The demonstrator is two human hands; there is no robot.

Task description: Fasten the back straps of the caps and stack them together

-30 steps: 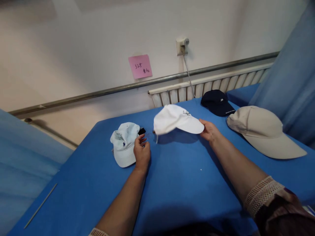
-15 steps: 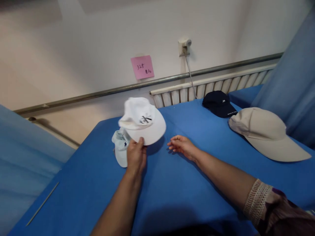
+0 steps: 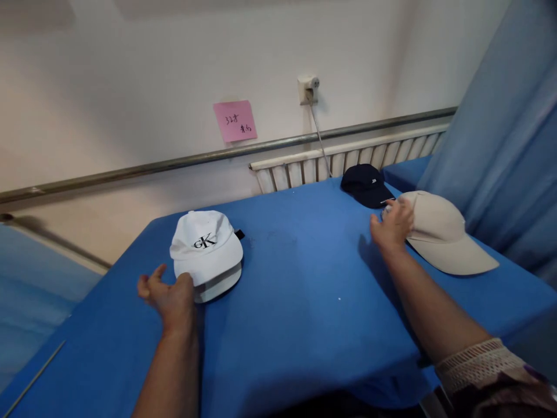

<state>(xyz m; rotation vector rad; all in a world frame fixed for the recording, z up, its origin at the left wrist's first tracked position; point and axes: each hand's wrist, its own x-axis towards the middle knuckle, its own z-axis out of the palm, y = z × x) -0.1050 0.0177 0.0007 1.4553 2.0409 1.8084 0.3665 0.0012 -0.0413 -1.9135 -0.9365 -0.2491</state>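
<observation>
A white cap [image 3: 202,237] with black letters rests over a pale cap [image 3: 220,285], whose brim pokes out beneath. My left hand [image 3: 167,293] is just in front of these two caps, fingers spread and holding nothing; whether its thumb side touches the brim I cannot tell. On the right, my right hand [image 3: 394,223] reaches to the back edge of a beige cap [image 3: 435,217] with a long brim. Its fingers are apart and slightly blurred, and contact with the cap is unclear. Just behind that hand lies a dark navy cap [image 3: 364,183].
Blue cloth [image 3: 287,302] covers the table. A thin stick [image 3: 37,377] lies at its left edge. Behind stand a radiator [image 3: 304,171], a metal rail [image 3: 174,165] and a wall socket [image 3: 308,91] with a cord. Blue curtains [image 3: 491,116] hang at the sides.
My left hand has put the white cap down on the pale cap and let go. My right hand has moved right to the beige cap. The view has shifted right.
</observation>
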